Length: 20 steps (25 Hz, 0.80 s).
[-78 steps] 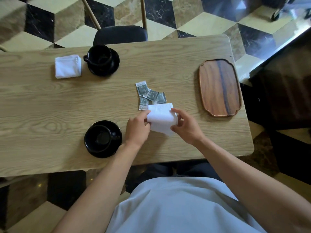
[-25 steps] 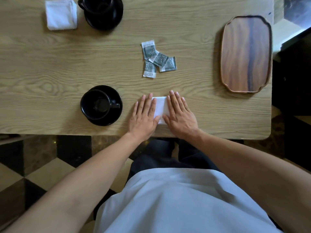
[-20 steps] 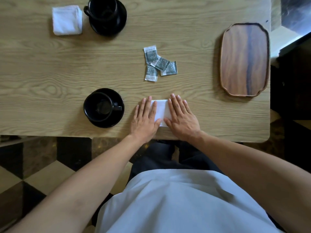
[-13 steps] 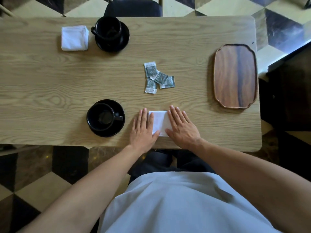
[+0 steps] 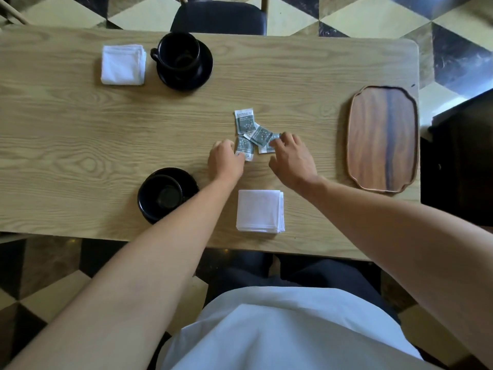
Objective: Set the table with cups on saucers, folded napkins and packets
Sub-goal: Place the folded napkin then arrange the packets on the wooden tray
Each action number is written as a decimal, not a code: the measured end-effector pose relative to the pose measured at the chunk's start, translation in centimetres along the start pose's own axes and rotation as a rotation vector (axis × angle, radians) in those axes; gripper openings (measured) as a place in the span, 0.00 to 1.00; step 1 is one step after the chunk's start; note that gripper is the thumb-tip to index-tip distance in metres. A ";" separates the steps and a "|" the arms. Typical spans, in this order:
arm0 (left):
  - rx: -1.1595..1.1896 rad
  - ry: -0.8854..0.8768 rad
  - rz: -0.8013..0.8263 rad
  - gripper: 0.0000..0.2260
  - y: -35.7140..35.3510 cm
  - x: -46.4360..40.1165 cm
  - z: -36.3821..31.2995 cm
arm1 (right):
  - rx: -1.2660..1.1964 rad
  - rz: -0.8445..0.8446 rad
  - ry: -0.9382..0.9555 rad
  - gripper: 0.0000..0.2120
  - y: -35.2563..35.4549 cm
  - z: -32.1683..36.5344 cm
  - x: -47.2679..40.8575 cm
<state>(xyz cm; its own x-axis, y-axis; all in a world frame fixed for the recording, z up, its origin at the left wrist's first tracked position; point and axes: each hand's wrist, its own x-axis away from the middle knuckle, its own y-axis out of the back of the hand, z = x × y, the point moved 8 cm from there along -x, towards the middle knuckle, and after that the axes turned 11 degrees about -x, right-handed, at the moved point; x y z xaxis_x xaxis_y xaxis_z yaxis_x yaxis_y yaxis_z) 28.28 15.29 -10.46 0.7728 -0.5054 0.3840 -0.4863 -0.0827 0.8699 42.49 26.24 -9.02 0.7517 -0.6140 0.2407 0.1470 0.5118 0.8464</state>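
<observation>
Several small grey-green packets (image 5: 252, 130) lie in a loose cluster at the table's middle. My left hand (image 5: 226, 162) is curled at the cluster's near-left side, fingertips pinching the lower corner of one packet (image 5: 244, 148). My right hand (image 5: 291, 156) rests its spread fingertips on the rightmost packet (image 5: 267, 147). A folded white napkin (image 5: 260, 211) lies flat near the front edge, between my forearms. A black cup on a black saucer (image 5: 165, 195) stands left of it, partly hidden by my left forearm. At the far side stand a second black cup on a saucer (image 5: 184, 60) and a folded napkin (image 5: 123, 64).
A wooden tray (image 5: 382, 138) with nothing on it lies at the table's (image 5: 66, 134) right end. A black chair seat (image 5: 218, 18) is pushed up to the far edge. Chequered floor tiles surround the table, and a dark cabinet stands to the right.
Both hands have lifted off the near napkin, which now lies folded on the table, and reached forward to the packets. The view has tilted up to show the far edge.
</observation>
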 end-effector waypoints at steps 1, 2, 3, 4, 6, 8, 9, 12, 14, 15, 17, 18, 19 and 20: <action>-0.011 0.004 0.010 0.10 0.0 -0.7 -0.3 | -0.024 -0.025 -0.018 0.16 0.3 0.1 -1.3; -0.026 -0.004 0.016 0.12 -0.1 -1.2 -0.7 | -0.041 -0.047 -0.038 0.16 0.5 0.1 -2.6; -0.040 -0.017 0.017 0.15 -0.2 -1.6 -1.0 | -0.046 -0.061 -0.057 0.17 0.6 0.0 -3.7; -0.054 -0.031 0.011 0.16 -0.4 -1.7 -1.4 | -0.045 -0.066 -0.070 0.17 0.6 -0.1 -4.7; -0.068 -0.053 -0.002 0.16 -0.9 -1.7 -2.0 | -0.058 -0.057 -0.082 0.19 0.3 -0.4 -6.1; -0.067 -0.058 -0.001 0.17 -1.2 -1.8 -2.5 | -0.071 -0.038 -0.096 0.21 -0.1 -1.0 -6.8; -0.060 -0.052 -0.001 0.18 -1.3 -1.9 -2.6 | -0.060 -0.023 -0.096 0.21 -0.4 -1.2 -7.0; -0.011 -0.009 0.010 0.21 -1.4 -2.2 -2.9 | -0.031 -0.008 -0.103 0.21 -1.0 -1.6 -7.1; 0.007 0.030 0.043 0.21 -1.7 -2.4 -2.9 | -0.033 -0.029 -0.115 0.19 -0.9 -1.7 -7.1; 0.012 0.042 0.061 0.20 -1.9 -2.6 -2.8 | -0.034 -0.032 -0.125 0.18 -0.8 -1.7 -7.2; 0.031 0.046 0.081 0.16 -2.1 -2.7 -2.7 | -0.059 -0.028 -0.177 0.15 -0.6 -2.2 -7.1; 0.040 0.041 0.084 0.13 -2.0 -2.7 -2.7 | -0.087 -0.029 -0.218 0.14 -0.5 -2.5 -7.0; 0.050 0.045 0.087 0.10 -1.9 -2.7 -2.6 | -0.117 -0.033 -0.263 0.12 -0.3 -2.8 -6.8; 0.070 0.058 0.098 0.08 -1.9 -2.6 -2.5 | -0.145 -0.037 -0.310 0.09 0.0 -3.1 -6.4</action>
<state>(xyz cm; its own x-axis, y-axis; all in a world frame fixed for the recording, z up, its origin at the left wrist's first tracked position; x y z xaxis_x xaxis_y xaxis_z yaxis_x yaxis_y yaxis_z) 28.19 18.89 -12.33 0.7419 -0.4632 0.4848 -0.5860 -0.0965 0.8045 39.70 32.05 -12.06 0.5167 -0.7755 0.3627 0.2768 0.5522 0.7864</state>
